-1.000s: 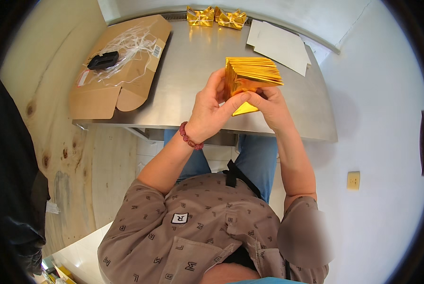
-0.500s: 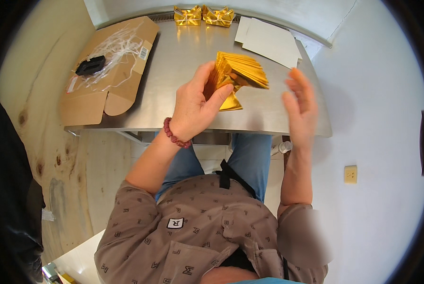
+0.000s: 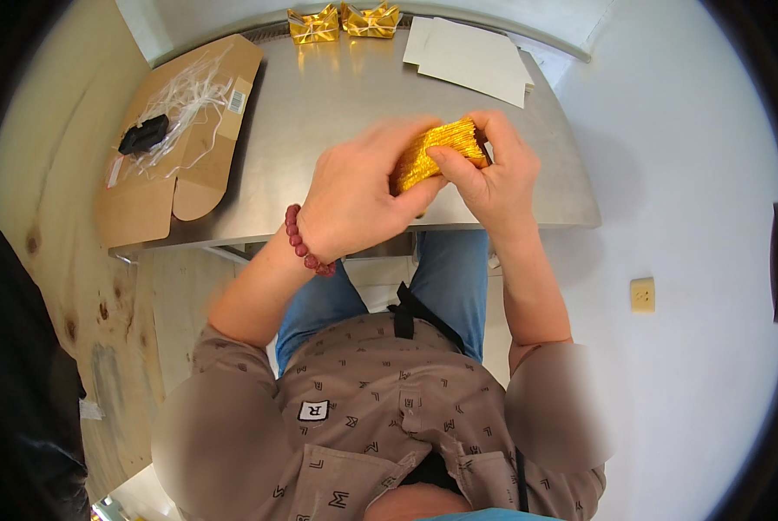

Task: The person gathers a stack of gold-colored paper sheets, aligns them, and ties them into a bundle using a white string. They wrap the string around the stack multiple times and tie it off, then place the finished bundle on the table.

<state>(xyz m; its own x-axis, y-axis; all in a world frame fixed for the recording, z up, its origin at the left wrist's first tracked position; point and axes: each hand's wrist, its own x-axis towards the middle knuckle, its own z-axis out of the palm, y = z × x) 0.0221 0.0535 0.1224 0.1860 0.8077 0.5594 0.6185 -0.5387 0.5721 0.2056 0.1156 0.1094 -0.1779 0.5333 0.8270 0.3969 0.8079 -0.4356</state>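
At left, a cardboard box (image 3: 139, 207) lies on the metal table (image 3: 319, 95), bearing a black object (image 3: 144, 135) and tangled white strips (image 3: 189, 104). Two gold foil bundles (image 3: 313, 26) stand at the far edge. Your left hand (image 3: 350, 187) grips the left end of a gold foil stack (image 3: 445, 143) over the table's near side. Pale sheets (image 3: 471, 56) lie far right. Your right hand (image 3: 503, 178) grips the stack's right end, thumb on its near face.
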